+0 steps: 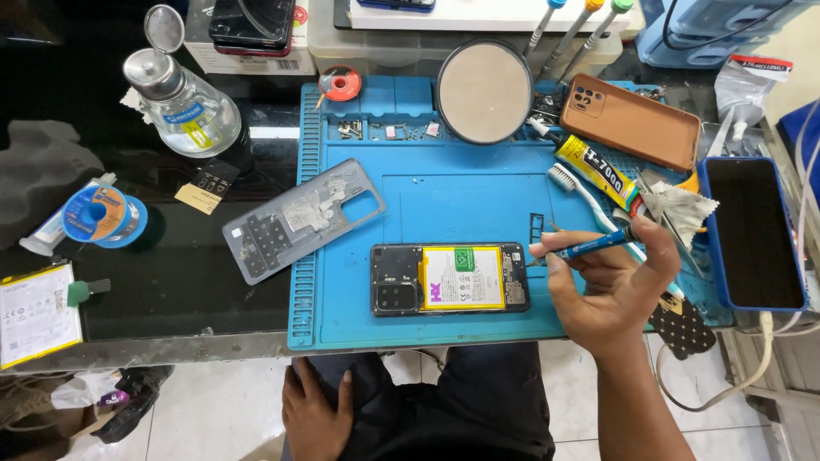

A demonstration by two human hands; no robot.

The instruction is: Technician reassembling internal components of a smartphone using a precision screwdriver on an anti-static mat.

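Observation:
An opened phone point(450, 278) lies back-up on the blue work mat point(410, 196), its yellow and white battery exposed. My right hand point(611, 286) holds a thin blue screwdriver point(589, 248), whose tip points at the phone's right end. My left hand point(316, 410) rests on my thigh below the table edge, holding nothing, fingers spread. The phone's removed grey back cover point(303, 219) lies tilted across the mat's left edge.
A round mirror point(484, 91), a brown phone case point(632, 119), a glue tube point(598, 171) and a toothbrush point(581, 195) sit at the mat's back right. A blue-cased phone point(756, 232) lies at right. A glass liquid dispenser point(184, 102), solder spool point(98, 213) and spare battery point(36, 314) are at left.

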